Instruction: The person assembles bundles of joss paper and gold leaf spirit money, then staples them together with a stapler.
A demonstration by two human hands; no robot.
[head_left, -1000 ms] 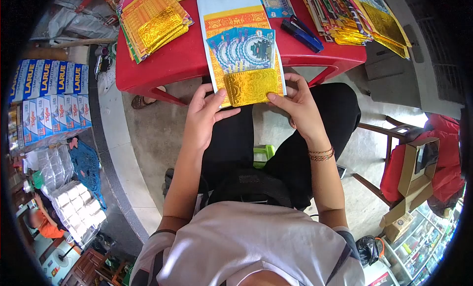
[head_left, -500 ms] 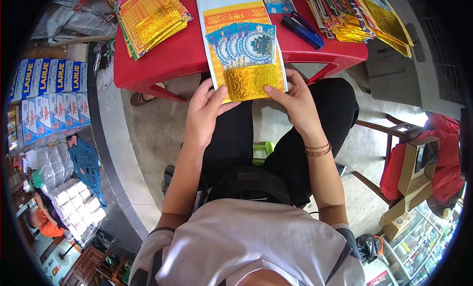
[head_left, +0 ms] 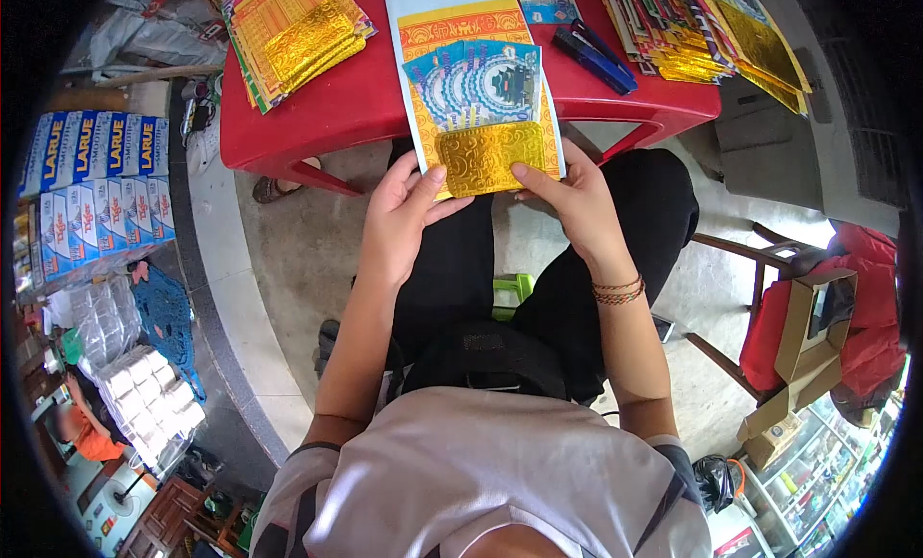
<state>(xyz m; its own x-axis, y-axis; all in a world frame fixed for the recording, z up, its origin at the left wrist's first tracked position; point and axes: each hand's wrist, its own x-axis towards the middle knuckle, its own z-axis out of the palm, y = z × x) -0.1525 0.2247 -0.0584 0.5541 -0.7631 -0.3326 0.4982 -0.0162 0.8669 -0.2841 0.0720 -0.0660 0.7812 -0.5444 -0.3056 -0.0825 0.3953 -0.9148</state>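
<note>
— Where's the gold foil sheet (head_left: 490, 157)?
— I see it on the yellow paper (head_left: 476, 29), overhanging the red table (head_left: 356, 101). Left hand (head_left: 399, 222) and right hand (head_left: 577, 202) pinch its lower corners.
— Room?
— Bare floor (head_left: 308, 241), beer cartons (head_left: 91, 154) at left; possibly a shop.

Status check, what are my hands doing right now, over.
Left hand and right hand pinch the paper bundle at red table edge. Gold foil sheet on top. Blue stapler beside, apart.

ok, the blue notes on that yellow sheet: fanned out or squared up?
Fanned out: several overlapping edges of the blue notes show, spread sideways above the gold foil on the yellow sheet.
</note>
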